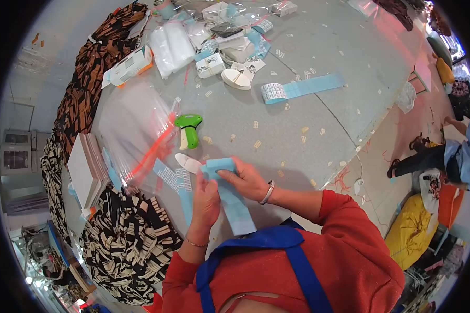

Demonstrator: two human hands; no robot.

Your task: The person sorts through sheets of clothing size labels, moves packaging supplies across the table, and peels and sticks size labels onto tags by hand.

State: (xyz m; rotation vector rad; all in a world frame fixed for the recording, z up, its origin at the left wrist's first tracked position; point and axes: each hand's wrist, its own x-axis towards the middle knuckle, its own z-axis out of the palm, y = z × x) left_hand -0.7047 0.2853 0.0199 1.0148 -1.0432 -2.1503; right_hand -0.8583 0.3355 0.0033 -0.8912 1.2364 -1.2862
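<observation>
My right hand (249, 182) is closed round a folded-over blue backing strip (237, 211), whose tail hangs down toward my apron. My left hand (207, 198) pinches at the left edge of the same strip; what its fingertips hold is partly hidden. Just left of it lies a blue strip with printed white labels (184, 179). A white oval hang tag (188, 163) is beside the fingertips. Farther up the table lies a green tagging gun (189, 130) with a white part on its handle.
A label roll (274, 93) trails blue backing. Small loose labels dot the grey table (235, 115). Clear plastic bags (133, 125), patterned fabric (128, 242) and a stack of boards (89, 169) line the left side. Bundled tags (210, 65) sit at the back. Another person (449, 156) is at right.
</observation>
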